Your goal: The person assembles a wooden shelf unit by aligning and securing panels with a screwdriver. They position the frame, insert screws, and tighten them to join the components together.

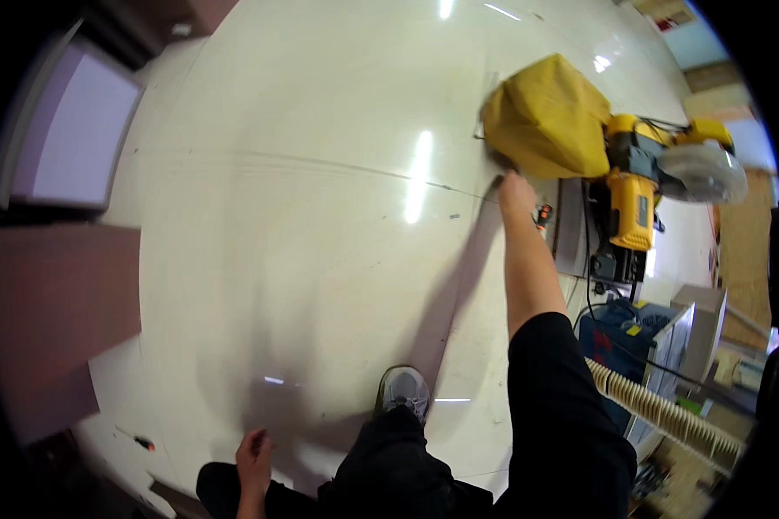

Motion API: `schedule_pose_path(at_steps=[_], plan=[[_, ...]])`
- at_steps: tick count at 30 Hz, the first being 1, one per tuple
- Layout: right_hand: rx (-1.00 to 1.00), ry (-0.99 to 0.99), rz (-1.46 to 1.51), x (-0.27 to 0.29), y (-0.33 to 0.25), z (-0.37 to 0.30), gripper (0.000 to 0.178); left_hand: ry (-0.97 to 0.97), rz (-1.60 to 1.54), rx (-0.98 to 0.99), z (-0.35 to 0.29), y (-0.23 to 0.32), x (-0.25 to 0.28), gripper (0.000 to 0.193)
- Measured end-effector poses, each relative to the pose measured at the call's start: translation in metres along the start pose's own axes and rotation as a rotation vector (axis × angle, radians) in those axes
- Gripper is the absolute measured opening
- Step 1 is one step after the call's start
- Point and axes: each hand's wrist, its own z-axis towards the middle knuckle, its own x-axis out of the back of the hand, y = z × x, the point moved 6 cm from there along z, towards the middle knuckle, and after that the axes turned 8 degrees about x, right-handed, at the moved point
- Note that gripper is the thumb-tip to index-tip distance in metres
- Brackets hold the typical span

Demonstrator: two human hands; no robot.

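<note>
My right arm stretches forward, and my right hand (517,192) is at the lower left edge of a yellow cloth bag (545,117). Its fingers are mostly hidden, so whether it grips or touches the bag is unclear. The bag is on the near side of a yellow and black power saw (634,186) with a round clear guard. Just right of my right wrist lies a small orange and black hand tool (543,216). My left hand (254,454) hangs low beside my left leg, fingers loosely curled and apart, with nothing visible in it.
A ribbed pale hose (662,415) and a dark blue box-like thing (614,337) stand at right. Brown panels (61,303) and a pale framed panel (78,130) are at left. A small red and black tool (144,443) lies on the glossy floor (320,225). My shoe (404,391) is in front.
</note>
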Motion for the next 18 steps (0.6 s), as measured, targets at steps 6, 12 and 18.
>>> schedule_pose_path(at_steps=[6,12,18], plan=[[0.23,-0.015,0.215,0.0,-0.011,-0.05,0.024,-0.28,-0.122,0.006,-0.024,0.009,-0.033,0.028],[1.185,-0.426,0.589,0.192,-0.339,-0.378,0.012,-0.224,-0.602,-0.263,-0.069,0.041,0.082,0.029],[2.231,-0.098,-0.172,0.297,-0.541,-0.779,0.021,-0.225,-1.243,-0.501,-0.155,-0.032,0.236,0.042]])
